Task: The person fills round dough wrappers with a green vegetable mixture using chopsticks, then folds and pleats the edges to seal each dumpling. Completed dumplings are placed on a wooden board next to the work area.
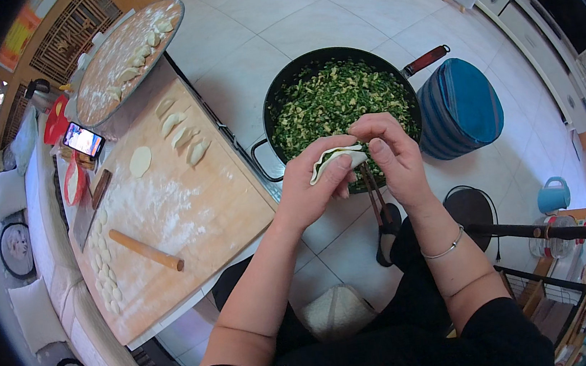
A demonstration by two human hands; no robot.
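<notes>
My left hand (pixel 314 180) holds a folded dough wrapper (pixel 341 157) between thumb and fingers. Some green filling shows at its partly open edge. My right hand (pixel 396 157) is curled close to the wrapper's right end, with its thumb and index finger apart; whether it touches the dough is hard to tell. Below both hands sits a large black pan (pixel 265 118) full of chopped green and yellow filling (pixel 337 96). A pair of brown chopsticks (pixel 376 195) leans out over the pan's near rim, their upper part hidden beneath my hands.
To the left, a floured wooden board (pixel 209 209) bears a rolling pin (pixel 146 249), a cleaver (pixel 92 208), dough pieces (pixel 104 264), a flat wrapper (pixel 140 162) and several dumplings (pixel 184 135). A round tray (pixel 101 69) holds more dumplings. A blue striped stool (pixel 458 110) stands right of the pan.
</notes>
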